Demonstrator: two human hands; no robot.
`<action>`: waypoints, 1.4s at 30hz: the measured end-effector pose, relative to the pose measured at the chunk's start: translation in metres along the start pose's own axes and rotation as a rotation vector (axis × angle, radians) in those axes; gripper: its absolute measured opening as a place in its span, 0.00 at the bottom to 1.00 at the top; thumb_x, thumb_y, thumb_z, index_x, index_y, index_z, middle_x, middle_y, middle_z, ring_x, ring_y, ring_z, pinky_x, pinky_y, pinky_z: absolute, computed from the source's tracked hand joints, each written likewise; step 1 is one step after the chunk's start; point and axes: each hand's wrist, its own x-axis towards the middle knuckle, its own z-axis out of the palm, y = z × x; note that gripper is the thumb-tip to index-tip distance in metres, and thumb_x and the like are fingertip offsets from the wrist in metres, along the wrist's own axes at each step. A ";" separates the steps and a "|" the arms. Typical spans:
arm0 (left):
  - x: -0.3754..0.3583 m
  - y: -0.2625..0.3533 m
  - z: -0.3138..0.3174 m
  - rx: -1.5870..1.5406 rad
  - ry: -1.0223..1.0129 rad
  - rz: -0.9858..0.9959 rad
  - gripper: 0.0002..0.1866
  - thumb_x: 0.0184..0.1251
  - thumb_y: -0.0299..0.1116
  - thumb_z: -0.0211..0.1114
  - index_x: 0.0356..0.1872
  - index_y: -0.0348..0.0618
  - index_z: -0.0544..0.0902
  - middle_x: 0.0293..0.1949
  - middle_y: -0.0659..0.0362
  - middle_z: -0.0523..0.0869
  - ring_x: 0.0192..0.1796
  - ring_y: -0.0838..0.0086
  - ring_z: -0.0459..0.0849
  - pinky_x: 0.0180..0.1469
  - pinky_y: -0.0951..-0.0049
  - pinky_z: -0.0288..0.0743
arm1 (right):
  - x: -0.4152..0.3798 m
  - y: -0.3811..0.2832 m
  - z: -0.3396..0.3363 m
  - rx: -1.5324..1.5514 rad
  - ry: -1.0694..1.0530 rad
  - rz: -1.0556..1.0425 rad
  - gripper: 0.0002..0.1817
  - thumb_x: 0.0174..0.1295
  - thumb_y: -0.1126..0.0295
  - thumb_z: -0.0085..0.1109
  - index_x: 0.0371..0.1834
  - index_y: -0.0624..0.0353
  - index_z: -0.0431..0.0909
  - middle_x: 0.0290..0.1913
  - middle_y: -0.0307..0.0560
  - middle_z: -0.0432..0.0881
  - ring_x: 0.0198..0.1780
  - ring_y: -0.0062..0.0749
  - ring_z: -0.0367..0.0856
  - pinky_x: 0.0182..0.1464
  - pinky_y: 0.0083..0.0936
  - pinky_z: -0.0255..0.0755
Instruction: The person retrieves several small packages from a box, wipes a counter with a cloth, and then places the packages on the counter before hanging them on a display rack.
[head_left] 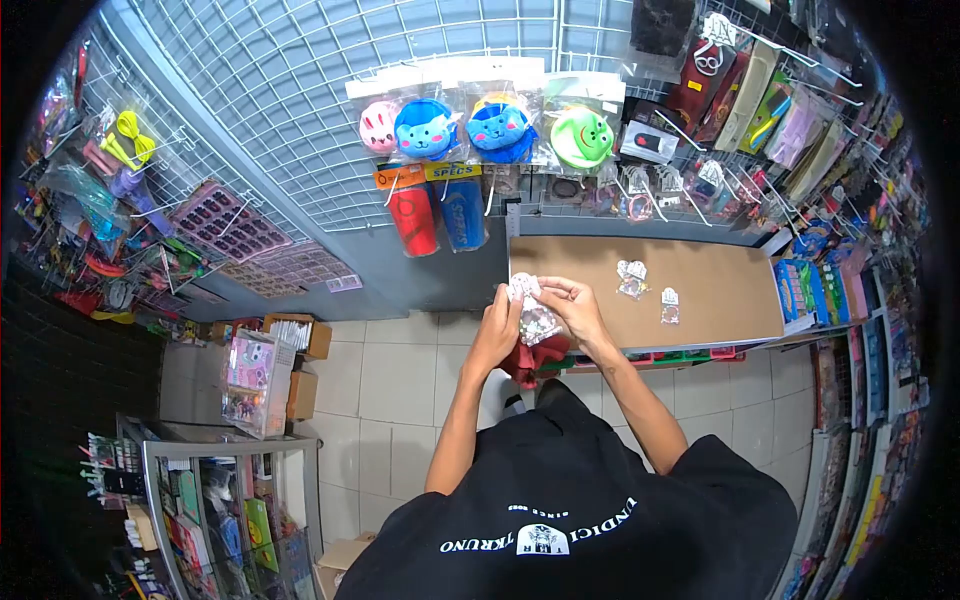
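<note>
My left hand (495,330) and my right hand (575,308) are both closed on small clear packets with white card tops (537,318), held up in front of the shelf's left end. Below the packets hangs a red cloth (530,362), partly hidden by my hands. On the brown shelf (715,290) to the right lie one or more similar packets (631,279) close together, and another single packet (670,306) farther right.
A wire grid wall (300,60) holds blue, pink and green animal-face items (582,138) in bags. Boxes (800,292) stand at the shelf's right end. A glass display case (225,447) stands at lower left. Hooks with goods stick out at upper right.
</note>
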 end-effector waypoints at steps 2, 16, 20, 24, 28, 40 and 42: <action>-0.005 0.005 -0.003 -0.026 0.020 -0.013 0.15 0.79 0.38 0.44 0.47 0.34 0.69 0.35 0.38 0.79 0.39 0.44 0.79 0.42 0.57 0.71 | -0.002 0.006 0.003 0.024 0.009 -0.008 0.15 0.63 0.75 0.64 0.51 0.70 0.79 0.44 0.50 0.85 0.41 0.23 0.84 0.43 0.17 0.79; -0.024 -0.072 0.051 0.434 0.300 0.071 0.14 0.72 0.34 0.49 0.40 0.37 0.81 0.41 0.48 0.82 0.49 0.51 0.77 0.54 0.54 0.66 | 0.057 -0.042 0.069 -0.035 0.019 -0.339 0.15 0.60 0.76 0.66 0.49 0.70 0.80 0.41 0.48 0.86 0.40 0.20 0.83 0.43 0.16 0.78; -0.027 -0.062 0.047 0.394 0.291 0.074 0.13 0.74 0.34 0.48 0.40 0.38 0.81 0.41 0.50 0.82 0.49 0.53 0.77 0.54 0.56 0.65 | 0.073 -0.033 0.066 -0.091 0.058 -0.348 0.14 0.61 0.76 0.66 0.48 0.70 0.80 0.40 0.47 0.87 0.40 0.19 0.83 0.42 0.14 0.77; -0.025 -0.066 0.047 0.395 0.303 0.081 0.12 0.74 0.33 0.49 0.40 0.39 0.81 0.39 0.51 0.82 0.48 0.55 0.77 0.54 0.57 0.65 | 0.076 -0.022 0.065 -0.114 0.104 -0.386 0.13 0.61 0.76 0.66 0.47 0.70 0.80 0.39 0.46 0.86 0.38 0.18 0.82 0.41 0.15 0.77; -0.026 -0.065 0.046 0.397 0.294 0.090 0.12 0.73 0.33 0.50 0.39 0.40 0.81 0.39 0.52 0.82 0.47 0.55 0.77 0.54 0.58 0.66 | 0.070 -0.021 0.065 -0.069 0.143 -0.382 0.13 0.61 0.79 0.64 0.48 0.70 0.79 0.39 0.47 0.86 0.39 0.19 0.83 0.41 0.14 0.77; -0.024 -0.065 0.048 0.398 0.335 0.115 0.10 0.72 0.32 0.50 0.37 0.41 0.80 0.37 0.52 0.81 0.47 0.56 0.77 0.53 0.58 0.66 | 0.156 0.001 0.043 -0.172 0.351 -0.373 0.12 0.61 0.74 0.64 0.45 0.69 0.81 0.37 0.44 0.87 0.35 0.18 0.81 0.36 0.15 0.74; -0.026 -0.069 0.049 0.423 0.335 0.110 0.10 0.72 0.32 0.50 0.37 0.41 0.80 0.37 0.53 0.81 0.47 0.56 0.77 0.52 0.58 0.66 | 0.176 0.006 0.040 -0.118 0.405 -0.372 0.12 0.62 0.73 0.63 0.46 0.68 0.81 0.37 0.42 0.86 0.35 0.19 0.80 0.36 0.16 0.73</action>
